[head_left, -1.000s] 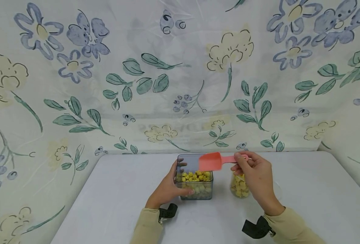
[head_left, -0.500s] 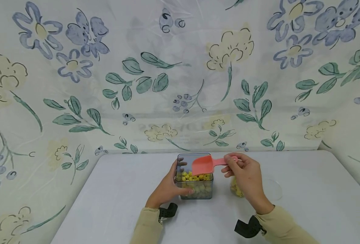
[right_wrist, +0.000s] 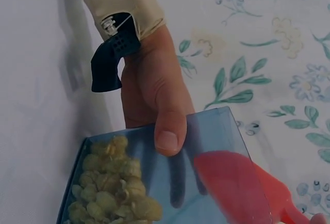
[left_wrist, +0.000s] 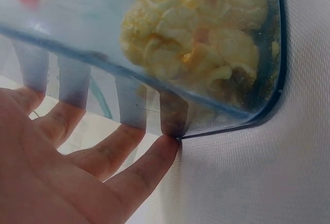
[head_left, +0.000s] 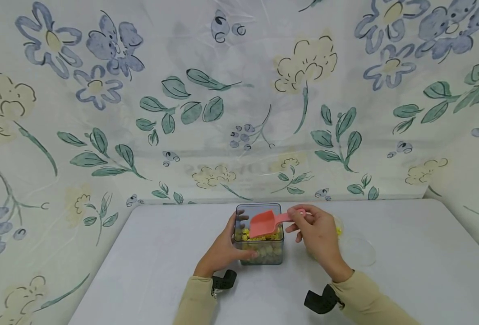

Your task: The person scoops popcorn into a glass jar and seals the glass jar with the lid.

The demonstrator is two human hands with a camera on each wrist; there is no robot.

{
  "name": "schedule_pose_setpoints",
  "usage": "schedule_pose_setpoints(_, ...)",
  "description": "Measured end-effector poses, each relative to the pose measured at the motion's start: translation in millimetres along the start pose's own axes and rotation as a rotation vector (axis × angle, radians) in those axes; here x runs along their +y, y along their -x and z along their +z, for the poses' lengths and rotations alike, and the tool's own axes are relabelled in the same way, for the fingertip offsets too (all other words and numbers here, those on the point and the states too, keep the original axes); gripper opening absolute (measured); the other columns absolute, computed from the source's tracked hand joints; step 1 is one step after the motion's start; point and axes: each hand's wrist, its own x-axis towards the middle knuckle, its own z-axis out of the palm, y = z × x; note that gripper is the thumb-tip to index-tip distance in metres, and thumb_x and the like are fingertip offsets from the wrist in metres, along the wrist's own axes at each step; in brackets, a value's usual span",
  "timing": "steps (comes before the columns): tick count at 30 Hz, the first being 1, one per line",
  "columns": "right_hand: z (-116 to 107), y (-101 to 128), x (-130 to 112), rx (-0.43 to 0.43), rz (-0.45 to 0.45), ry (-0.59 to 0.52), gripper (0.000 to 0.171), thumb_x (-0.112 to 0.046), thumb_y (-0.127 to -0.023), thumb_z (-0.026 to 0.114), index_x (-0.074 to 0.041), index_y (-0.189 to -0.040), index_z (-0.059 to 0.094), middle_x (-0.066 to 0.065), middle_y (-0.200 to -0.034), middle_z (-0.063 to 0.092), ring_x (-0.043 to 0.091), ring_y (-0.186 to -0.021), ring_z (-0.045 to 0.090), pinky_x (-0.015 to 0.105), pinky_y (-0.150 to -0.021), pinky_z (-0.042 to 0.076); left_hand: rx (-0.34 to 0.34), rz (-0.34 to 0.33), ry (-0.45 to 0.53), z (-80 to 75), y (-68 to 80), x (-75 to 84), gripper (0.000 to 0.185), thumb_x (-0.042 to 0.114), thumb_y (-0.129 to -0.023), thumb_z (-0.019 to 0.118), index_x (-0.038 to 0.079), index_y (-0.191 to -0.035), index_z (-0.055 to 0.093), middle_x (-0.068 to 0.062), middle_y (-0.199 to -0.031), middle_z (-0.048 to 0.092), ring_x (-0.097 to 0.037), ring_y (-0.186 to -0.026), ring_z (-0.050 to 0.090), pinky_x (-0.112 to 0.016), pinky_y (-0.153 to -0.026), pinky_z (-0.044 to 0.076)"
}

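A bluish see-through square container (head_left: 260,256), partly filled with yellow popcorn (right_wrist: 111,182), stands upright on the table. My left hand (head_left: 222,250) grips its left side, thumb across the front and fingers along the far side, as the left wrist view shows (left_wrist: 77,167) from close up. Between thumb and fingers, my right hand (head_left: 318,234) pinches the handle of a coral-red scoop (head_left: 262,224). The scoop's blade is tilted downward at the container's open top, over the popcorn. Whether popcorn lies in the blade cannot be told.
Behind my right hand, a clear jar (head_left: 338,224) with popcorn is mostly hidden. A clear round lid (head_left: 361,252) lies flat on the white table (head_left: 162,262) to its right. A flower-printed cloth (head_left: 239,113) hangs behind the table.
My right hand has moved left and slightly down with the scoop, bringing its blade further over the container. It now covers most of the jar. My left hand and the container stay put.
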Motion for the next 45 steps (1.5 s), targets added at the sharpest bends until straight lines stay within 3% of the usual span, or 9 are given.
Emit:
schedule_pose_setpoints(13, 13.5, -3.4, 2.6, -0.022, -0.025, 0.073, 0.023, -0.024, -0.094, 0.073, -0.004, -0.107, 0.071, 0.008, -0.060, 0.062, 0.018, -0.045, 0.050, 0.023, -0.041, 0.028, -0.014, 0.026, 0.013, -0.6, -0.9, -0.7, 0.115, 0.029, -0.074, 0.091, 0.024, -0.161, 0.016, -0.005, -0.156, 0.038, -0.027, -0.144, 0.035, -0.057, -0.114, 0.030)
schedule_pose_setpoints(22, 21.9, -4.9, 2.4, -0.044, -0.068, 0.148, 0.023, -0.023, -0.094, 0.074, -0.005, -0.108, 0.073, 0.014, -0.071, 0.068, 0.016, -0.045, 0.049, 0.023, -0.041, 0.035, -0.028, 0.029, 0.019, 0.0, -1.8, 2.3, 0.117, 0.028, -0.075, 0.090, 0.019, -0.162, 0.012, -0.008, -0.158, 0.035, -0.029, -0.145, 0.034, -0.058, -0.114, 0.029)
schedule_pose_setpoints(31, 26.2, -8.0, 1.5, -0.099, -0.067, 0.159, 0.023, -0.025, -0.091, 0.077, -0.006, -0.103, 0.074, 0.011, -0.073, 0.070, 0.016, -0.045, 0.049, 0.025, -0.043, 0.039, -0.014, 0.013, 0.013, 0.3, -2.3, 0.3, 0.116, 0.029, -0.076, 0.090, 0.021, -0.162, 0.012, -0.002, -0.157, 0.037, -0.028, -0.145, 0.034, -0.056, -0.113, 0.032)
schedule_pose_setpoints(45, 26.1, -12.9, -2.1, -0.179, -0.101, 0.239, 0.021, -0.020, -0.085, 0.082, -0.006, -0.099, 0.076, 0.003, -0.074, 0.070, 0.015, -0.044, 0.049, 0.027, -0.044, 0.043, -0.019, 0.031, 0.032, 0.1, -1.4, -0.2, 0.115, 0.027, -0.076, 0.089, 0.020, -0.162, 0.012, -0.003, -0.158, 0.036, -0.026, -0.144, 0.036, -0.057, -0.113, 0.031)
